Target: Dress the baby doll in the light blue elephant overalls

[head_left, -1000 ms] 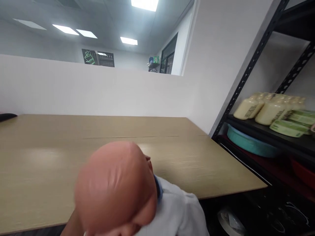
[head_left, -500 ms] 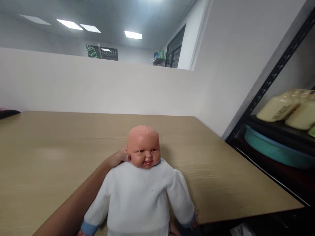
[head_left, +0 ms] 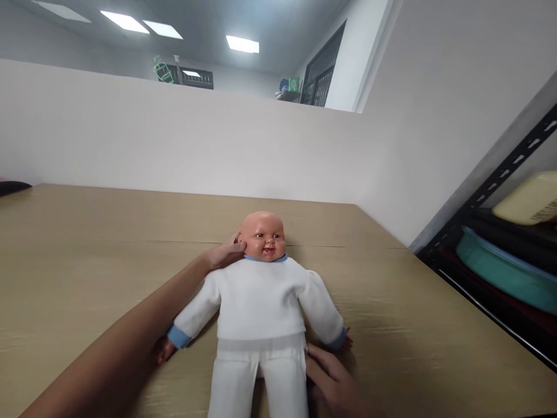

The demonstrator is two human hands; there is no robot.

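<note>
A baby doll (head_left: 260, 302) in a white top and white trousers lies on its back on the wooden table (head_left: 87, 261), head toward the far wall. My left hand (head_left: 224, 255) cups the side and back of the doll's head. My right hand (head_left: 333, 380) rests against the doll's hip and thigh at the bottom of the view, fingers laid on the trousers beside the doll's own small hand.
A white partition wall (head_left: 130, 139) runs behind the table. A black metal shelf (head_left: 491, 191) stands at the right with a teal basin (head_left: 505, 273) and a cream bottle (head_left: 528, 200). A dark object (head_left: 11, 187) lies at the far left edge.
The doll went from close to the camera and upright to lying flat on the table. My left hand stayed at its head, and my right hand came into view at its hip.
</note>
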